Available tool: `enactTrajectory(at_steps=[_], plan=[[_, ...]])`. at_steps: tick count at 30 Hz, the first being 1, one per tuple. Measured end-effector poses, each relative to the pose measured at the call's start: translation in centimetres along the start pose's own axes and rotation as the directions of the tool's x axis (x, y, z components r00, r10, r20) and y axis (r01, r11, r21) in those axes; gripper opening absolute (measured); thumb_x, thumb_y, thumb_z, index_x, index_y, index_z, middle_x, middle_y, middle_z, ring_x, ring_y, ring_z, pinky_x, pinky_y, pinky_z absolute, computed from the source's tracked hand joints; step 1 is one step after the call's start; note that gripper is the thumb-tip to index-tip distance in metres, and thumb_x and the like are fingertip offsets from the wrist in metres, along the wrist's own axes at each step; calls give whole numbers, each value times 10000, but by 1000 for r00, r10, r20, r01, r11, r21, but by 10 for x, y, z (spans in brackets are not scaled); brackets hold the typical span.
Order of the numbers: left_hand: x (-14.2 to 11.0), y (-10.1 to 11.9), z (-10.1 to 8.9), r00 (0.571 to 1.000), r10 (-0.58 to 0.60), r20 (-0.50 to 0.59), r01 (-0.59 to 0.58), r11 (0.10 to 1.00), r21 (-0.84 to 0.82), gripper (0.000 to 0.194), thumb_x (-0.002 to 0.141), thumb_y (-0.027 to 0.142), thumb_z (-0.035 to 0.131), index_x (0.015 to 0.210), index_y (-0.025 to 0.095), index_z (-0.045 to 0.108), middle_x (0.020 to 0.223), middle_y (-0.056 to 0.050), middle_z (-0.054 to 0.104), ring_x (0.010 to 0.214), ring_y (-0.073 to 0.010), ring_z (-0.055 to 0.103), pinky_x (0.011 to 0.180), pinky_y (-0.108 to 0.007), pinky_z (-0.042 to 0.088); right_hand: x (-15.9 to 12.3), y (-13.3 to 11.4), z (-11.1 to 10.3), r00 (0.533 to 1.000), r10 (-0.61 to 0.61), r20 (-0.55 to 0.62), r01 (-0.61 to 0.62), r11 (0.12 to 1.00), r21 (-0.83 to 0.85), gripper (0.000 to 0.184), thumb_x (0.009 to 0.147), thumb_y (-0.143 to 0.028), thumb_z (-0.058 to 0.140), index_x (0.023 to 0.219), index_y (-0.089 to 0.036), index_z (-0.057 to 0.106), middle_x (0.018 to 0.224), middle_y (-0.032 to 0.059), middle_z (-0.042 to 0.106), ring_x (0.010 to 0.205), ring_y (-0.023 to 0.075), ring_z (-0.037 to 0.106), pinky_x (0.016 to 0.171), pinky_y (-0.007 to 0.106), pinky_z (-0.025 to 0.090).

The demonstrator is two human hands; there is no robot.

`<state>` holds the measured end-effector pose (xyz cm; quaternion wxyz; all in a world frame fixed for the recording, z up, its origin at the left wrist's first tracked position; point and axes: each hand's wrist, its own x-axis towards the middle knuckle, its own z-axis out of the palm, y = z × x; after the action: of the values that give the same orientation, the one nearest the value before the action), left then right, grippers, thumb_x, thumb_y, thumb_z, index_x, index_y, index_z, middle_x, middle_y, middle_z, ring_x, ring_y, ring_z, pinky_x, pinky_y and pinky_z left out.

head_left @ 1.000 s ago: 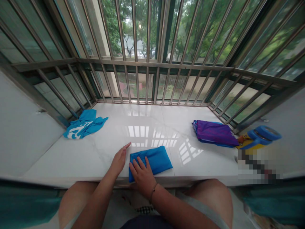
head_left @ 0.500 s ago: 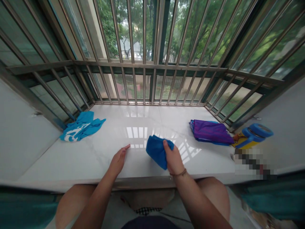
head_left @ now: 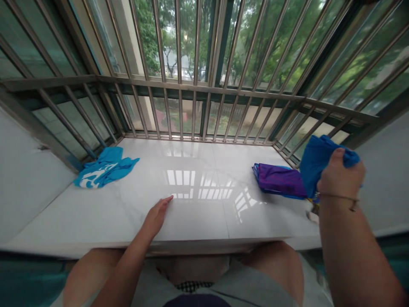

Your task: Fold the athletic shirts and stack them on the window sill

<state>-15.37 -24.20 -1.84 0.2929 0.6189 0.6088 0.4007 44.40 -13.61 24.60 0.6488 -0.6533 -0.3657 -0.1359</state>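
Observation:
Gripped in my right hand (head_left: 341, 177) is a folded blue cloth (head_left: 315, 160), raised at the right, just beside and above the folded purple and blue cloth stack (head_left: 281, 180). Whether the two touch, I cannot tell. My left hand (head_left: 157, 216) rests on the white sill (head_left: 198, 219) near its front edge, fingers stretched out and holding nothing. A crumpled light-blue cloth with white print (head_left: 107, 168) lies at the left end of the sill.
Metal window bars (head_left: 204, 89) enclose the sill at the back and both sides. White walls (head_left: 28, 170) stand at either end. My knees are at the sill's front edge. Behind my right hand, the yellow and blue bottle is mostly hidden.
My right hand has carried the blue cloth from the middle of the sill up and to the right, now covering the bottle. My left hand has stayed nearly in place.

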Motion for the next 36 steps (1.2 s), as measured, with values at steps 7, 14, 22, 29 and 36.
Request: enactTrajectory(at_steps=[7,14,22,29,36], plan=[[1,-2,1,1000,4,7,-4,1000,28,674,1085,657,325,1401,243,752,1464,-77,739,1493,-323,582,1304,-567,396,-31,55,57,745,-307,592,524,819,-234,453,1069,-369,426,1383,-140,659,1491,238,661,1424,332,578,1225,578,372],[2,4,2,1000,11,28,-13,998,62,639,1078,645,350,1385,264,761,1448,-64,750,1481,-316,594,1343,-588,320,-141,126,62,479,-216,851,727,641,-246,510,1032,-477,484,1436,-237,682,1695,138,508,1592,365,356,1296,684,159],[1,14,2,998,50,41,-53,996,71,558,1089,573,373,1332,261,767,1407,-65,771,1376,-274,674,1354,-550,313,-128,121,53,460,-243,854,748,624,-226,570,1057,-481,443,1545,-217,575,1745,164,422,1627,375,306,1284,718,218],[30,-11,-9,986,86,-142,-59,981,184,397,986,506,596,1219,222,744,1447,-144,715,1394,-317,642,1268,-554,447,-263,98,-12,395,-414,820,693,721,30,573,1100,-515,397,1551,-200,555,1686,190,501,1608,372,398,1275,654,328],[118,-32,-151,813,-31,-581,297,881,369,339,980,289,559,1228,64,615,1440,-243,656,1449,-393,535,1269,-592,396,-334,92,-45,361,-310,879,580,813,48,476,1093,-514,461,1413,-250,693,1557,147,651,1460,362,594,1227,623,420]])
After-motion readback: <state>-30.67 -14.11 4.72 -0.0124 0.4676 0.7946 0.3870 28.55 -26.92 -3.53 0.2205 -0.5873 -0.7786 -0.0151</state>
